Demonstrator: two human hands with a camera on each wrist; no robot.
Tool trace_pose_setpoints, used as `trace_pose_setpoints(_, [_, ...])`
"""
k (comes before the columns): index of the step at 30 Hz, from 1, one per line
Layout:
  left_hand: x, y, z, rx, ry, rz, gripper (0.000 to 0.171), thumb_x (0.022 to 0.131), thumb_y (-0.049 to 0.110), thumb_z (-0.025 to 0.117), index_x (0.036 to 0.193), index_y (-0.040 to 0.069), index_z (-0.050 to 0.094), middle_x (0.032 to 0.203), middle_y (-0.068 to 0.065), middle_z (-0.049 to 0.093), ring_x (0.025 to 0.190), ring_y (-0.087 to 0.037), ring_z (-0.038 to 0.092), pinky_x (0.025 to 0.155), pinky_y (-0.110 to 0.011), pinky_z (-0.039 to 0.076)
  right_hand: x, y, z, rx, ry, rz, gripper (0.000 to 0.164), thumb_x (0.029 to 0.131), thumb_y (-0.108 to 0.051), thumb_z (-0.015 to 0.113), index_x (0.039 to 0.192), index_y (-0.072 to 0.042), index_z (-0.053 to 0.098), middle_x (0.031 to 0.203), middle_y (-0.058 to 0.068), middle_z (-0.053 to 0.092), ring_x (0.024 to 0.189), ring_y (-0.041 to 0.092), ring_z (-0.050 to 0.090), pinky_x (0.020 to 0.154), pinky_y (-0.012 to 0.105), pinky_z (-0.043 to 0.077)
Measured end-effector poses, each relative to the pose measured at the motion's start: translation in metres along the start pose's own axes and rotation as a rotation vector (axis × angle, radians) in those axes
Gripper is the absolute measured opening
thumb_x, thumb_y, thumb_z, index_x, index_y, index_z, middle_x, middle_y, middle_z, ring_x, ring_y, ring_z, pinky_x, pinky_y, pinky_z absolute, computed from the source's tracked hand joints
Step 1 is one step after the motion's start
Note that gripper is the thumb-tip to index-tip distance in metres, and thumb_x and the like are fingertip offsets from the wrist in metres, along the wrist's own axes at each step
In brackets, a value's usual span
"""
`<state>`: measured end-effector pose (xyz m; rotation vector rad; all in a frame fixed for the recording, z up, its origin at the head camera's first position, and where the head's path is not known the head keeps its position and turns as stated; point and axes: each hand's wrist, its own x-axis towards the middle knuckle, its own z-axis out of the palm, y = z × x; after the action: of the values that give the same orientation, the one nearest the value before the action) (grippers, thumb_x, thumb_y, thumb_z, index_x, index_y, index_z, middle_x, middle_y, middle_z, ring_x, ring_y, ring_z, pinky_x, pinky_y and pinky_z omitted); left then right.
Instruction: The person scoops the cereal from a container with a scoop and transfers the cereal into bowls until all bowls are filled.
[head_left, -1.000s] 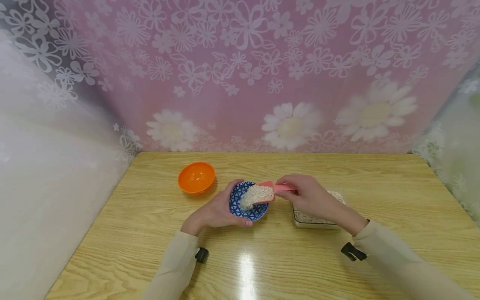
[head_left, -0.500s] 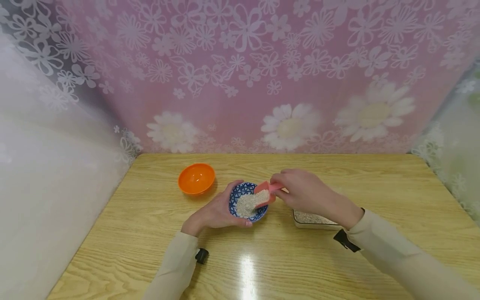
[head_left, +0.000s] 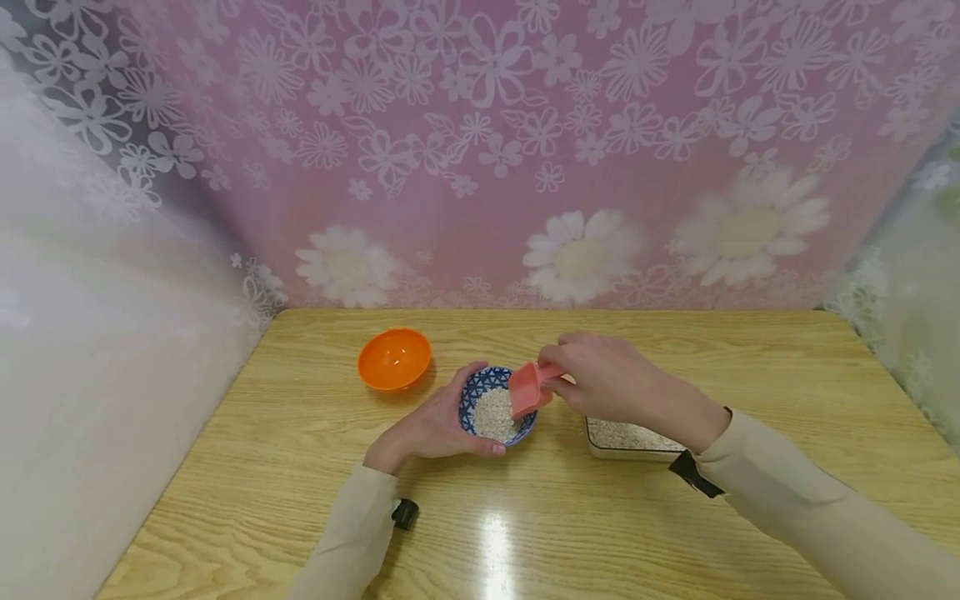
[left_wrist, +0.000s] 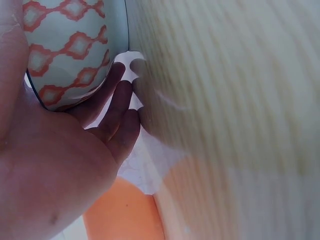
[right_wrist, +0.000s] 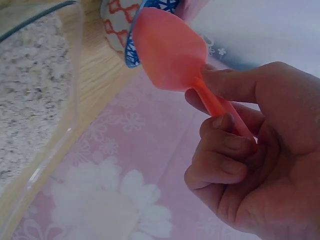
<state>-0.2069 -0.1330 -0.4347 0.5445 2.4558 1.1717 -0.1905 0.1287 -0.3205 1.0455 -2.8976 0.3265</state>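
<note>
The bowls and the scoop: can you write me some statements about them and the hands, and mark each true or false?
1. The left hand grips the patterned bowl. True.
2. The orange bowl stands on the table, held by neither hand. True.
3. The pink scoop lies on the table. False: the right hand holds it by its handle.
4. Some pale flakes lie in the patterned bowl. True.
5. The scoop is heaped with flakes. False: none show in it.
6. In the head view, the tray of flakes is left of the patterned bowl. False: it is to the right, partly hidden by the right hand.
</note>
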Motion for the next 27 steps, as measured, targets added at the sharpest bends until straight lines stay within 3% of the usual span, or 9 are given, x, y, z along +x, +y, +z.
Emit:
trace_pose_setpoints(6, [-0.001, 0.002, -0.001, 0.008, -0.004, 0.011, 0.12, 0.073, 0.042, 0.092, 0.164, 0.027, 0.017, 0.161, -0.007, 0.038, 0.14, -0.029, 0.046, 0.118, -0.055, 0.039, -0.01, 0.017, 0.013, 0.103, 0.09, -0.002, 0.016, 0.095, -0.02, 0.074, 0.107, -0.01, 0.075, 0.091, 0.001, 0.069, 0.069, 0.008, 0.05, 0.062, 0.025, 0.043])
trace_pose_setpoints(14, [-0.005, 0.007, -0.002, 0.124, 0.005, -0.019, 0.121, 0.072, 0.055, 0.088, 0.165, 0.032, 0.015, 0.163, -0.014, 0.027, 0.143, -0.035, 0.041, 0.116, -0.06, 0.04, -0.026, 0.044, 0.03, 0.395, 0.128, 0.09, 0.018, 0.096, -0.017, 0.073, 0.112, -0.011, 0.073, 0.088, -0.003, 0.069, 0.062, 0.007, 0.047, 0.057, 0.024, 0.042])
trace_pose_setpoints(19, [-0.007, 0.013, -0.002, 0.162, 0.072, 0.023, 0.114, 0.074, 0.061, 0.084, 0.163, 0.038, 0.016, 0.165, -0.007, 0.021, 0.146, -0.032, 0.037, 0.115, -0.059, 0.04, -0.042, 0.054, 0.032, 0.478, 0.158, 0.166, 0.02, 0.096, -0.019, 0.072, 0.116, -0.014, 0.073, 0.097, 0.001, 0.072, 0.062, 0.007, 0.051, 0.057, 0.025, 0.044])
trace_pose_setpoints(27, [-0.006, 0.035, 0.004, 0.16, 0.208, 0.131, 0.103, 0.078, 0.063, 0.081, 0.16, 0.046, 0.021, 0.165, 0.004, 0.023, 0.149, -0.028, 0.033, 0.114, -0.061, 0.041, -0.075, 0.072, 0.03, 0.553, 0.199, 0.273, 0.022, 0.098, -0.024, 0.071, 0.119, -0.019, 0.072, 0.091, 0.005, 0.071, 0.06, 0.008, 0.05, 0.054, 0.026, 0.042])
